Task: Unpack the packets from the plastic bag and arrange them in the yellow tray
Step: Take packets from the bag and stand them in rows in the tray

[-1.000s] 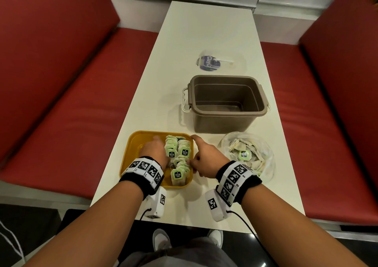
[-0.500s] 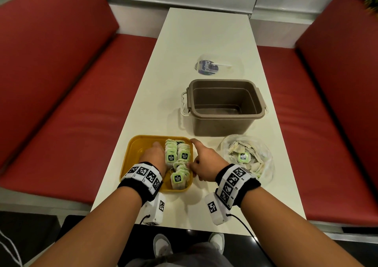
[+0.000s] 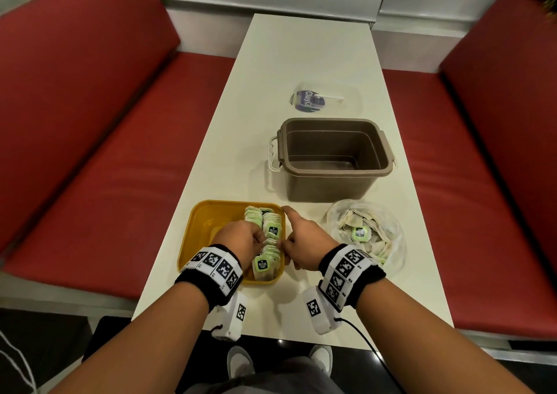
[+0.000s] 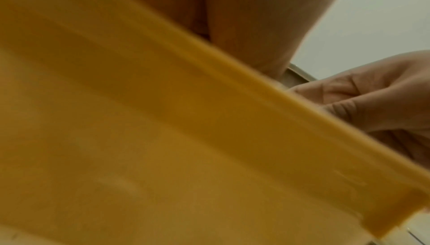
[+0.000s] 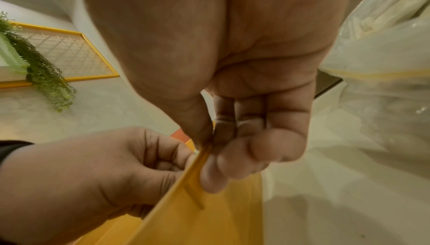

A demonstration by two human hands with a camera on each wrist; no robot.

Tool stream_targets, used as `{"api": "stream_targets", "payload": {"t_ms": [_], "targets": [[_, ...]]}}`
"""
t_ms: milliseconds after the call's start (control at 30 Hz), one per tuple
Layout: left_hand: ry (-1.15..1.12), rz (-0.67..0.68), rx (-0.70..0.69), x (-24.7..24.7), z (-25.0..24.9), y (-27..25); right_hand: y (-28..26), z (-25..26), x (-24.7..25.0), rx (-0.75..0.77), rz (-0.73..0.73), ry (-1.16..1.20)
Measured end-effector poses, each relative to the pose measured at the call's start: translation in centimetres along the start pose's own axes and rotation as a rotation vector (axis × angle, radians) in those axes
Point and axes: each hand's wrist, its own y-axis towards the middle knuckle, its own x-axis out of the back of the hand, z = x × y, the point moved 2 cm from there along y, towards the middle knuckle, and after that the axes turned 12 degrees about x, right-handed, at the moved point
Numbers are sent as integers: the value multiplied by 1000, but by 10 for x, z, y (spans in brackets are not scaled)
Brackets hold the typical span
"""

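Observation:
The yellow tray sits at the near edge of the white table. A row of green-labelled packets stands along its right side. My left hand is inside the tray, fingers curled onto the middle of the row and pinching a packet. My right hand is at the tray's right rim. In the right wrist view its thumb and fingers pinch the rim, with my left hand just across it. The clear plastic bag with several packets lies to the right. The tray wall fills the left wrist view.
A brown tub with nothing in it stands just beyond the tray and bag. A clear lid with a purple label lies farther back. Red bench seats flank the narrow table.
My left hand has drawn back along the packet row toward me and its fingers have curled in. The right hand stays at the tray's right rim.

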Motion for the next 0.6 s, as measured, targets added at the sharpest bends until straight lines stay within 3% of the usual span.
{"api": "stream_targets", "payload": {"t_ms": [133,233,400,500,600], "targets": [[1,25,18,7,0,0,-6,-2,3,-24,-8,52],[66,-92,5,19,-14,-1,-16,-7,17,14,-56,4],[-45,-162,-159,17,-84,-9,-36,-27,69,72,-305,-136],[35,-121,-233,-4,-126,-5,-50,-55,103,-12,-397,-255],[110,30,-167,-36,-150,7,-61,-89,124,-189,-277,-447]]}}
